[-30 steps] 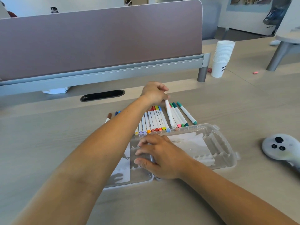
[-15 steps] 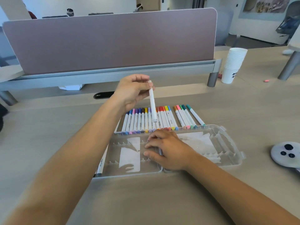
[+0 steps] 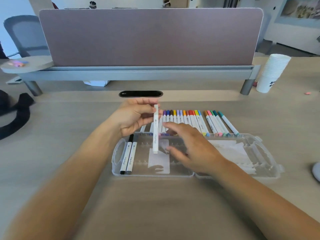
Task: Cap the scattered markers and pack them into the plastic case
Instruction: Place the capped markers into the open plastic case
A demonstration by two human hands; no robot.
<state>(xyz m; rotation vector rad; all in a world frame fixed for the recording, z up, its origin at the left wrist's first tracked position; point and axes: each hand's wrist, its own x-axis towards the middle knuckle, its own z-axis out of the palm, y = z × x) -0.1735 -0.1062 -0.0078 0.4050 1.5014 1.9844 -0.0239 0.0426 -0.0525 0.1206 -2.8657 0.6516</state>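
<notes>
An open clear plastic case (image 3: pixel 265 168) lies flat on the desk in front of me. Two capped markers (image 3: pixel 129 155), one black and one grey, lie in its left end. My left hand (image 3: pixel 135 118) pinches a white-capped marker (image 3: pixel 155 129) by its top end, holding it nearly upright over the left half of the case. My right hand (image 3: pixel 192 148) hovers blurred over the middle of the case, fingers spread, holding nothing. A row of several capped coloured markers (image 3: pixel 195 122) lies on the desk just behind the case.
A mauve divider panel (image 3: pixel 150 37) on a grey rail runs across the back, with a black cable slot (image 3: pixel 140 93) before it. A stack of white paper cups (image 3: pixel 271 73) stands at the right. A black strap (image 3: pixel 15 116) lies at the left, a white device (image 3: pixel 316 171) at the right edge.
My left hand has lifted the white marker out of the row and brought it over the case. My right hand has lifted off the case and now hovers with spread fingers.
</notes>
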